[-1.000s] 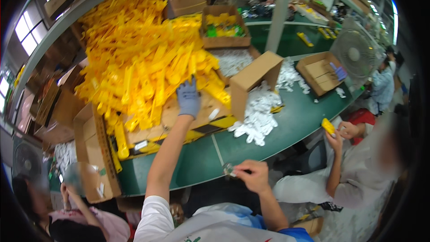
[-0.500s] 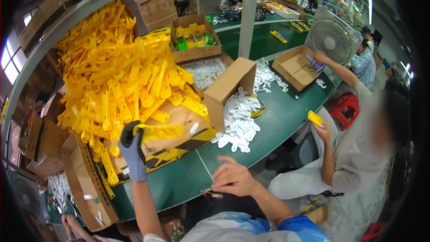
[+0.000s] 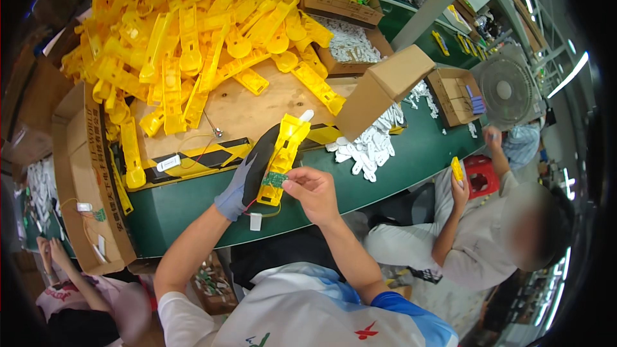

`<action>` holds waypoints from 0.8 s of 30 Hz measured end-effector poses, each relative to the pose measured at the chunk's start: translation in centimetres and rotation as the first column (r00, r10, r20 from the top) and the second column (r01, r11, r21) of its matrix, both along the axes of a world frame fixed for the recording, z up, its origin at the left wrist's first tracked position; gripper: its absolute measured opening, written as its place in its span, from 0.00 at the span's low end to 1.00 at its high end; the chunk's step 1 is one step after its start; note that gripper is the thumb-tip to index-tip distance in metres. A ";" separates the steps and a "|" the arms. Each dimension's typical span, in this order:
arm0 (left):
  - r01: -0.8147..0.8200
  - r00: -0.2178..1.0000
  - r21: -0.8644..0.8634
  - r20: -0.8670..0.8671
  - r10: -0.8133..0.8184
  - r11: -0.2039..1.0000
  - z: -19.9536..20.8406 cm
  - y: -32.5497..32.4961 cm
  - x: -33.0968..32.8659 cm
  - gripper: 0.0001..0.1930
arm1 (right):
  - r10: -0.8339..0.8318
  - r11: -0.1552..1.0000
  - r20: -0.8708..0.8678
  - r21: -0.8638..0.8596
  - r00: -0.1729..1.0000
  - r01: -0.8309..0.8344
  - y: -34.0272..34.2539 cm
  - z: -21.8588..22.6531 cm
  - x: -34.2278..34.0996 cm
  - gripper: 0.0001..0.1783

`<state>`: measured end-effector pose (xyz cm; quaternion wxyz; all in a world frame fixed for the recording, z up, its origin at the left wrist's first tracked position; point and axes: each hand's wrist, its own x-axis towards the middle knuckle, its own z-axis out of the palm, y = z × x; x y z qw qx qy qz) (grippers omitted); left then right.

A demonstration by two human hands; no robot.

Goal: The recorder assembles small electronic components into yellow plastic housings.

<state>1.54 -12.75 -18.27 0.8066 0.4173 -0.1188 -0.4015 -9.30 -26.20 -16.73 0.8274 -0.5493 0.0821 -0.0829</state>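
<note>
My left hand (image 3: 249,172), in a grey and black glove, is closed around a long yellow plastic housing (image 3: 290,141), its hollow side facing up. My bare right hand (image 3: 313,194) pinches a small green circuit board (image 3: 275,179) at the housing's lower end. Thin wires run from that end to a white rectangular block (image 3: 256,221) hanging just below. Beyond the housing's upper tip lies a small white piece (image 3: 306,115). My left palm and some fingers are hidden by the glove's angle and the housing.
Yellow housings (image 3: 186,38) are heaped at the far left. White plastic pieces (image 3: 366,154) spill from a tipped cardboard box (image 3: 392,87). A long carton (image 3: 106,218) stands at the left. A seated co-worker (image 3: 469,231) at the right holds a yellow part; a fan (image 3: 511,87) stands beyond.
My left hand has brought the yellow housing right and nearer to me. My right hand has come up to it, with the circuit board at its lower end. The view has shifted too.
</note>
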 end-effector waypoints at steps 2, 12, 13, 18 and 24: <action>-0.007 0.999 -0.027 0.042 0.008 1.000 -0.3 -0.1 0.0 0.27 | 0.069 0.997 -0.038 -0.017 0.997 -0.069 0.1 -0.8 -0.2 0.09; -0.025 0.954 -0.176 -0.299 -0.029 0.984 -3.8 -0.1 -1.2 0.26 | -0.030 0.858 -0.230 -0.505 0.973 -0.093 -2.4 4.2 2.3 0.08; 0.073 0.911 -0.324 -0.362 -0.195 0.943 -3.2 0.7 -0.7 0.23 | -0.021 0.904 -0.173 -0.424 0.985 -0.055 -2.7 2.9 3.2 0.08; 0.132 0.991 -0.063 -0.005 -0.133 0.989 -3.6 0.5 -1.0 0.21 | 0.002 0.950 -0.167 -0.309 0.986 -0.055 -3.4 0.9 3.6 0.09; -0.031 0.926 -0.161 -0.377 -0.032 0.987 -3.2 0.2 -1.6 0.23 | -0.026 0.968 -0.099 -0.251 0.995 0.001 -3.3 -0.3 3.1 0.08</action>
